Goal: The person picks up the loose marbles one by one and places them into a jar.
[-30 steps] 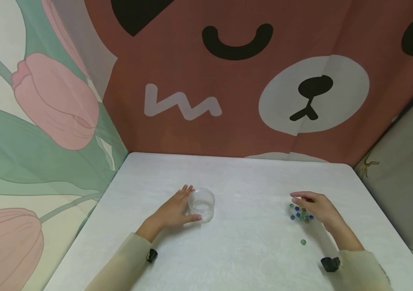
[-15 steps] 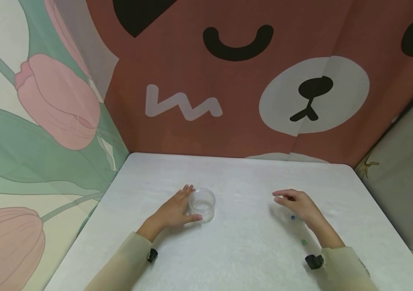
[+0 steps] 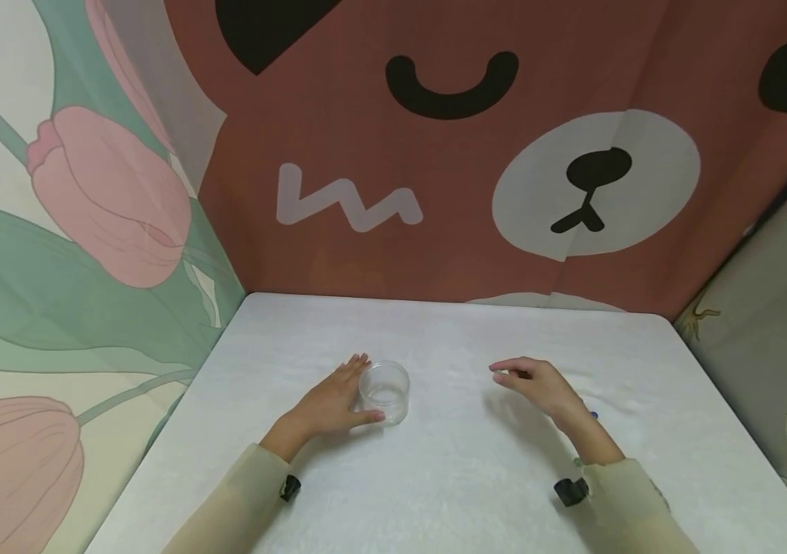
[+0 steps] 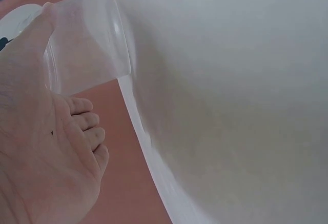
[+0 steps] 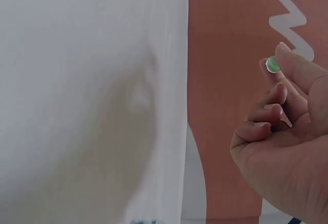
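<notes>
A clear plastic cup (image 3: 386, 392) stands on the white table left of centre. My left hand (image 3: 334, 396) holds it from the left, thumb on the near side and fingers at the far side; the left wrist view shows the cup (image 4: 84, 39) between thumb and fingers. Between the thumb and index fingertip of my right hand (image 3: 538, 385) a green glass marble (image 5: 273, 65) is pinched, above the table and to the right of the cup. A blue marble (image 3: 595, 415) peeks out beside the right forearm, which hides most of the pile.
A single green marble (image 3: 578, 462) lies near the right sleeve cuff, partly covered. The white table (image 3: 435, 492) ends at the back against a brown bear-print cloth (image 3: 338, 261). Flower-print cloth (image 3: 109, 192) hangs on the left.
My right hand has moved left from the marble pile toward the cup, carrying the green marble. The left hand and the cup have stayed in place.
</notes>
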`<state>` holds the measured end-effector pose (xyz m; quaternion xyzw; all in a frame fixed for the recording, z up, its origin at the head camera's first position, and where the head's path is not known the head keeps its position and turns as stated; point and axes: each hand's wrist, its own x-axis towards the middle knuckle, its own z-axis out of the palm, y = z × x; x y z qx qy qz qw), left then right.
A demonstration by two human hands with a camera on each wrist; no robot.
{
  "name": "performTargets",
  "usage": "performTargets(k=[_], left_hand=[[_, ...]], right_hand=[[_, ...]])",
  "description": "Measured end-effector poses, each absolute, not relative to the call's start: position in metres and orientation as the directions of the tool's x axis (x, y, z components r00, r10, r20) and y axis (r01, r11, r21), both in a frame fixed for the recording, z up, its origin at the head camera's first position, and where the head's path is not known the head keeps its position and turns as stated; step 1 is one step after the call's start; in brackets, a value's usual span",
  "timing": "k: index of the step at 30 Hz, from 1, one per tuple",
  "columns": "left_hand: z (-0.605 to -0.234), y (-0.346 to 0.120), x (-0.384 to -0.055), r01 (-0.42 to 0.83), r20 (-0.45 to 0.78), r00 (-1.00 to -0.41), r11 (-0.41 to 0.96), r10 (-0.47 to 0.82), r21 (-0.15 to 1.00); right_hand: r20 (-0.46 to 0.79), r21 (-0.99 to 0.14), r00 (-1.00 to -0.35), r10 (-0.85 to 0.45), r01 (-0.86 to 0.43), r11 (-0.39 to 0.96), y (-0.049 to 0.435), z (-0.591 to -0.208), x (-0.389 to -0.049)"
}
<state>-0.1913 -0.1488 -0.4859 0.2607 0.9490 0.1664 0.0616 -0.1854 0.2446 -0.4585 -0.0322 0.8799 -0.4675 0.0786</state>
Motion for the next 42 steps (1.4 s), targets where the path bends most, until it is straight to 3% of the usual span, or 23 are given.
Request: performTargets(k=[22,42], left_hand=[[-0.491,-0.148,-0.19,0.471,-0.028,-0.859,0.812,0.511,0.346],[-0.492,-0.147,-0.191,0.462,-0.014,-0.867,0.814,0.498,0.352]], right_hand=[[-0.079,-0.903,-0.972,-0.222,-0.025,0.429,0.199,-0.462,-0.193],[-0.059,-0.913,-0.965,-0.255,-0.051,0.405,0.157,-0.461,-0.193]])
